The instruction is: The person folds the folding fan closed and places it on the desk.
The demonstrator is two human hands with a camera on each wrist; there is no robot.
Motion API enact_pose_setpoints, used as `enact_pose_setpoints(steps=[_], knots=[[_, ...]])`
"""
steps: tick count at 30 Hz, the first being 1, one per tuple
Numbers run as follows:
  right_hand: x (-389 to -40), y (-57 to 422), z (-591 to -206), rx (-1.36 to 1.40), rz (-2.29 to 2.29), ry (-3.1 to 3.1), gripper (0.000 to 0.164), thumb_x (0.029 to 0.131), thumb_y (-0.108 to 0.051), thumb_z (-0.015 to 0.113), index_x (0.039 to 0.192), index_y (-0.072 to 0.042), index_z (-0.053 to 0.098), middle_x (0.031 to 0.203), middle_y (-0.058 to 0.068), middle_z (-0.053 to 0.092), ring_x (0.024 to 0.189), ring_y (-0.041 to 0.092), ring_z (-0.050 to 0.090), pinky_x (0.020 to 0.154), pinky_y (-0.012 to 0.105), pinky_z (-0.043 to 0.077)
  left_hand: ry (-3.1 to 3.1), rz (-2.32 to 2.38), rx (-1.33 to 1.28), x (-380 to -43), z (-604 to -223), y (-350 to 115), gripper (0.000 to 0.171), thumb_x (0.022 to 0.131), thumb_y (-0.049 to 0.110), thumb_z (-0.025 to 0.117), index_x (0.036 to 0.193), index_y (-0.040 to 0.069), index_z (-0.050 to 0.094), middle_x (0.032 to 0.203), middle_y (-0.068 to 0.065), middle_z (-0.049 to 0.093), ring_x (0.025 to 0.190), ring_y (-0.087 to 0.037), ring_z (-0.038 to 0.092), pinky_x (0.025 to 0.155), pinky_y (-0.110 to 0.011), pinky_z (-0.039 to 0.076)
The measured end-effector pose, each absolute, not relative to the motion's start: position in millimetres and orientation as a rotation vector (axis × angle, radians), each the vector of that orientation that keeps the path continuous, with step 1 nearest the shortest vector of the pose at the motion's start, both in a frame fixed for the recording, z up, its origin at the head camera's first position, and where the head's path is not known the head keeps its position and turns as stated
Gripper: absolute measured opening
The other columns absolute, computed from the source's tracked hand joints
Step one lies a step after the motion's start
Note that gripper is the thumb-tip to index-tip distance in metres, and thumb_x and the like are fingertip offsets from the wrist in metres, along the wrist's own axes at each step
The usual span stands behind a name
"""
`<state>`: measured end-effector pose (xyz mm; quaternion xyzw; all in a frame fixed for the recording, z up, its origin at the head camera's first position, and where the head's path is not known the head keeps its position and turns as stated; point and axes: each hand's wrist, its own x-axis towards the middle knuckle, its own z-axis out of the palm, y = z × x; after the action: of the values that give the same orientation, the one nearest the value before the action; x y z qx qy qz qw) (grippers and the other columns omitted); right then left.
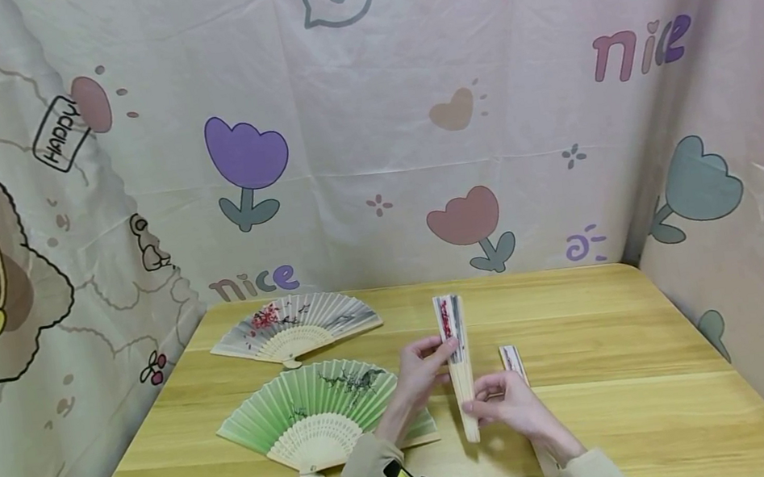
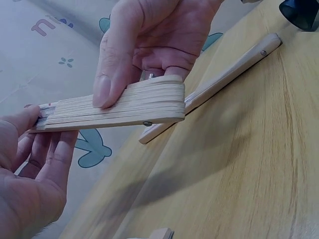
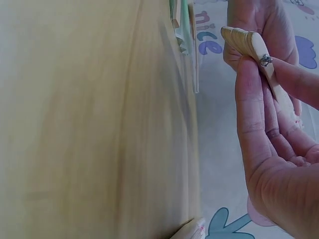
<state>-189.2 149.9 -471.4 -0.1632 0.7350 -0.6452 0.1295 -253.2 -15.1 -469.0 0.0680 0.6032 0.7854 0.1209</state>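
Both hands hold one folded hand fan (image 1: 462, 378) upright above the table. My left hand (image 1: 421, 371) grips its upper part, where red and grey printed paper shows between the sticks. Lower down, near the riveted end, my right hand (image 1: 511, 406) pinches the bamboo sticks. In the left wrist view the right thumb lies across the folded sticks (image 2: 134, 102), with the metal rivet close to the end. The right wrist view shows the right fingers (image 3: 251, 107) at the rivet end. Behind the right hand a second folded fan (image 1: 545, 456) lies on the table, partly covered.
An open green fan (image 1: 334, 396) with a dark branch print lies left of the hands, partly behind the left forearm. Beyond it lies an open grey-white fan (image 1: 299, 327) with red blossoms. Printed cloth (image 1: 370, 150) hangs behind the wooden table (image 1: 632, 399).
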Motion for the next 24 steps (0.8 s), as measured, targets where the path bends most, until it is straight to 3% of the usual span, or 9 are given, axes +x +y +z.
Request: enact_pose_setpoints(steps=[19,24], knots=[[-183.9,148.6,-471.7,-0.48,-1.87,2.131,0.028,0.078,-0.008,0.066,0.091,0.014,0.054,0.077,0.009,0.062,0.066,0.016,0.064,0.065,0.039,0.059,1.82,2.24,0.207,-248.5,-465.6,-15.4,0.037,0.078,0.026,0.067,0.102,-0.001,0.06,0.082,0.001,0.059,0.072,-0.016,0.056,0.065,-0.029,0.058],[-183.7,149.8,-470.9,-0.51,-1.862,2.147,0.027,0.078,-0.007,0.065,0.092,0.013,0.054,0.077,0.01,0.064,0.065,0.015,0.065,0.063,0.037,0.059,1.831,2.239,0.182,-249.7,-465.3,-13.6,0.038,0.078,0.032,0.066,0.101,0.002,0.061,0.082,0.002,0.061,0.072,-0.012,0.058,0.059,-0.024,0.056]])
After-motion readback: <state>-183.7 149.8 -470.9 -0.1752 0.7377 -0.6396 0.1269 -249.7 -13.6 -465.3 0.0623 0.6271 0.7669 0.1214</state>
